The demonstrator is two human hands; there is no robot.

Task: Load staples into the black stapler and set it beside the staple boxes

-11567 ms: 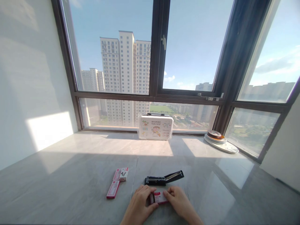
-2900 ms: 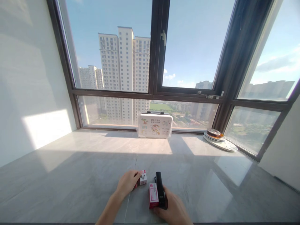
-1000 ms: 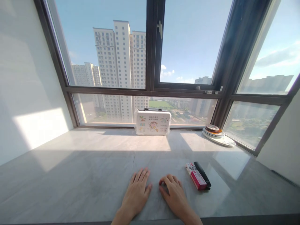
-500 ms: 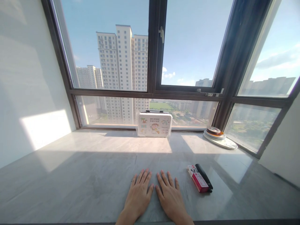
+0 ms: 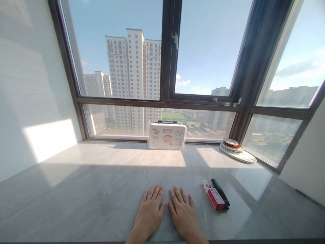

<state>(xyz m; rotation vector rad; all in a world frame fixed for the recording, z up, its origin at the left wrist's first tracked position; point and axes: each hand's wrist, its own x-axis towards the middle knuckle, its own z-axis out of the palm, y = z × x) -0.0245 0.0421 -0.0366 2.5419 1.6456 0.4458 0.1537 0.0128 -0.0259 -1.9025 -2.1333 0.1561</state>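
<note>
My left hand (image 5: 149, 212) and my right hand (image 5: 184, 215) lie flat, palms down and side by side, on the grey marble sill (image 5: 88, 189). Their fingers are stretched out and neither holds anything. To the right of my right hand a closed black stapler (image 5: 220, 192) lies on the sill, angled away to the left. Red and white staple boxes (image 5: 213, 195) rest against its left side. Nothing touches the stapler or the boxes.
A small white case (image 5: 167, 136) with cartoon prints stands against the window at the back centre. A stack of round plates (image 5: 236, 150) sits at the back right corner. A white wall bounds the left side, and dark window frames run along the back.
The stapler and staple boxes, handled earlier in front of me, now lie at the right. In the last second my right hand's fingers flattened out; both hands stay flat.
</note>
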